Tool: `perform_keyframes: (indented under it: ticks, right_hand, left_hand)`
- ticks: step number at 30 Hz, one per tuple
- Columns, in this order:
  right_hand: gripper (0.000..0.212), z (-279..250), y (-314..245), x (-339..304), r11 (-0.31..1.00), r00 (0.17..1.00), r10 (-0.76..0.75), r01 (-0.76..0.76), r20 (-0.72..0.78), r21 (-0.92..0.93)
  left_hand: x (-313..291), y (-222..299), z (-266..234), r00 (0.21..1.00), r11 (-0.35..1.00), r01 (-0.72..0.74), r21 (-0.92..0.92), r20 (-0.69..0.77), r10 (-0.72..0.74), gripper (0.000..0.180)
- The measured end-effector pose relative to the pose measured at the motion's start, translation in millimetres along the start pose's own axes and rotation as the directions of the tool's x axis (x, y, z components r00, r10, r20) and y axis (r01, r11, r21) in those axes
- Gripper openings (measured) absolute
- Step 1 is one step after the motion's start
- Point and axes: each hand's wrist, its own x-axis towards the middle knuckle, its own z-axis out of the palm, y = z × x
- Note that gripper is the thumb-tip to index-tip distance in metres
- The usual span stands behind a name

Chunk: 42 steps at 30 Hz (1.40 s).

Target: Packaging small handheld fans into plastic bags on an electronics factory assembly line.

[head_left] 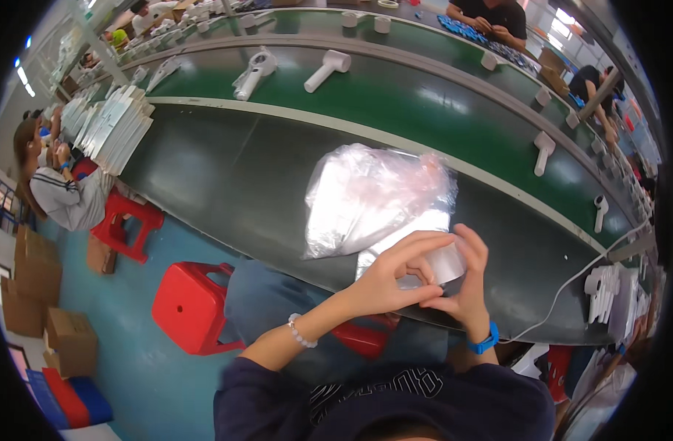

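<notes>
Both hands are curled around one white rounded piece [448,264]: the left hand [386,278] reaches over its near-left side with bent fingers, and the right hand [470,294] cups its right side, so the piece sits gripped between them, above the near edge of the dark worktop [211,158]. A pale beaded bracelet [301,332] circles the left wrist and a blue wristband [483,339] the right. Just beyond the hands and to their left lies a crumpled clear plastic bag [373,198], shiny and pinkish in places. Right of the hands, a white cable [548,314] curves across the worktop, and farther right some white parts [603,292] are bunched near its end. Past the bag, a green conveyor [417,103] runs across, carrying a white handled part [327,70] and others like it. Well to the left of the hands are a stack of flat white pieces [119,125] and, lower down, a red stool [186,305]; a seated co-worker [63,191] is beyond.
</notes>
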Motion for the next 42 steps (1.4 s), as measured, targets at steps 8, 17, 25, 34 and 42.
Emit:
perform_keyframes:
  ticks: [8, 17, 25, 34, 42]
  right_hand:
    - [0.071, -18, 71, 49, 0.976, 0.948, -0.176, 0.132, -0.265, -0.173]
    - [0.046, 30, 153, 232, 0.944, 0.881, 0.130, -0.250, -0.454, -0.215]
    - [0.059, 109, 210, 318, 0.592, 0.856, 0.484, -0.472, -0.179, -0.653]
    - [0.072, 257, 198, 416, 0.895, 0.990, -0.096, 0.129, 0.099, -0.427]
    - [0.092, 322, 202, 464, 0.901, 0.907, 0.387, -0.334, 0.165, -0.277]
  left_hand:
    - [5, -13, 4, 0.967, 0.838, -0.254, 0.482, 0.114, 0.227, 0.066]
    - [-17, -79, -9, 0.968, -0.112, -0.242, 0.964, 0.248, 0.040, 0.060]
    - [-18, -59, -12, 0.958, -0.059, -0.247, 0.967, 0.253, 0.139, 0.015]
    - [-26, -69, -5, 0.968, -0.052, -0.046, 0.998, 0.057, 0.242, 0.019]
    - [-36, -81, 4, 0.975, -0.004, -0.173, 0.985, 0.171, 0.143, 0.012]
